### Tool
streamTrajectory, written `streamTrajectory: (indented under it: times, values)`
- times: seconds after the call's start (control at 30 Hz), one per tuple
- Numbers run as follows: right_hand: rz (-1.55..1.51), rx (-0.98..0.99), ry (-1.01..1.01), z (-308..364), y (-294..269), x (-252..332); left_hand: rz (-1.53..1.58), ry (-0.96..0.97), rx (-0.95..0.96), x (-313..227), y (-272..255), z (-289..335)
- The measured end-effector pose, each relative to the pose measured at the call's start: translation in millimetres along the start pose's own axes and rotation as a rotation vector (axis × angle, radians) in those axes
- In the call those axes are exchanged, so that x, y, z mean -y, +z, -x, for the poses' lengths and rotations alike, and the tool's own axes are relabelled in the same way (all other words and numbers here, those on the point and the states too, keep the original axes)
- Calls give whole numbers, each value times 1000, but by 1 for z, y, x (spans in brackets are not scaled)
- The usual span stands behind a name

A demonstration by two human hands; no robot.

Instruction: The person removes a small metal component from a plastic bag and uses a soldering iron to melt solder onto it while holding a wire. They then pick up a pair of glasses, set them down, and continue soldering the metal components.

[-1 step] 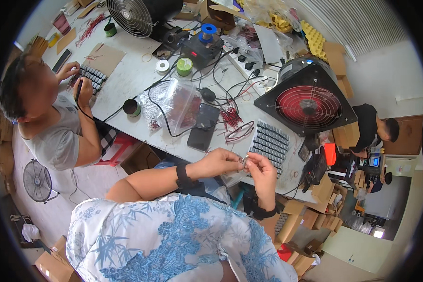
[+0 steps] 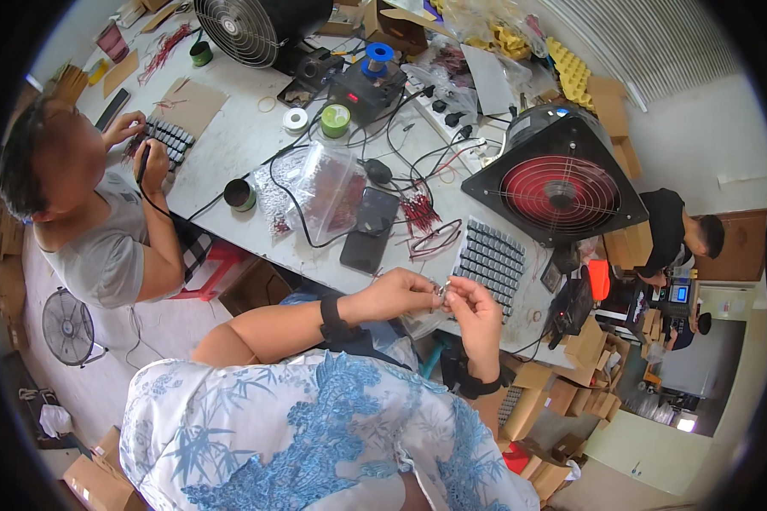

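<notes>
A small silvery piece (image 2: 442, 290) is held between the fingertips of the left hand (image 2: 388, 295) and the right hand (image 2: 477, 317); it is mostly covered by them, so its exact shape and tilt cannot be told.

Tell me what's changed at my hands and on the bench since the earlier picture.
Nothing has visibly moved, been taken hold of or let go. The left hand and right hand keep their grip at a small shiny piece; the grey grid lies where it was.
</notes>
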State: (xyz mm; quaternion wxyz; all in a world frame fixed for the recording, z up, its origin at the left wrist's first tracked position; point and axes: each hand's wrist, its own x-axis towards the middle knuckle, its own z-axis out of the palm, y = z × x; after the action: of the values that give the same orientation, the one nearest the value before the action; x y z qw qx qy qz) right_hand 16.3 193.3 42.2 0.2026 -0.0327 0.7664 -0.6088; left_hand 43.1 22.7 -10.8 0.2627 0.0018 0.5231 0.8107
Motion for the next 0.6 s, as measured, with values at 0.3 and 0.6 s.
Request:
streamTrajectory:
  times: [0.3, 0.6]
  values:
    - [-44, 30, 36, 2, -1, 3, 1, -7, 26, 0, -1, -2]
    - [-61, 30, 22, 3, -3, 4, 28, 2, 39, 8, 1, -6]
